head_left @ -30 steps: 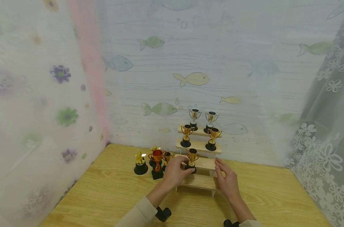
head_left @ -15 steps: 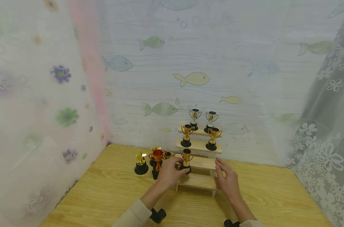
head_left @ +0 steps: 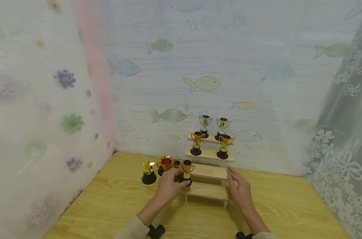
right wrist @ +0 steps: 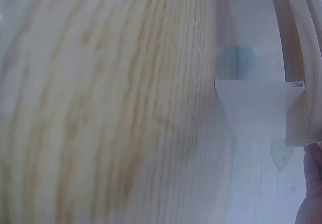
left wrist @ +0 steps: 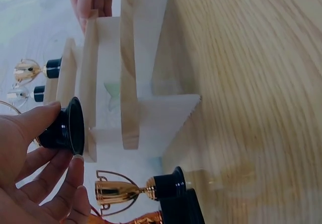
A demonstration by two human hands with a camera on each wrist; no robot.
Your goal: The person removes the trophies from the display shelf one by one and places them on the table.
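The left hand (head_left: pixel 168 186) is clamped on a gold cup (head_left: pixel 187 167) by its black base, thumb on one side and fingers on the other. That grip suits it: the base is broad and smooth, while the thin handles and bowl stay free. The cup is upright, lifted off the surface (head_left: pixel 109 205), near the left end of the stand (head_left: pixel 209 171).

The right hand (head_left: pixel 240 189) is at the stand's right end, its fingertips at the edge of a step — probably to steady the light frame. Whether they pinch the wood or merely rest against it, I cannot tell.

On the upper steps, two silver cups (head_left: pixel 205 124) stand behind two gold ones (head_left: pixel 196 141), spaced apart and tiered so that each row shows. Left of the stand, a red cup (head_left: pixel 166 163), a smaller gold cup (left wrist: pixel 116 191) and a star trophy (head_left: pixel 148 171) are grouped — seemingly for easy reach.
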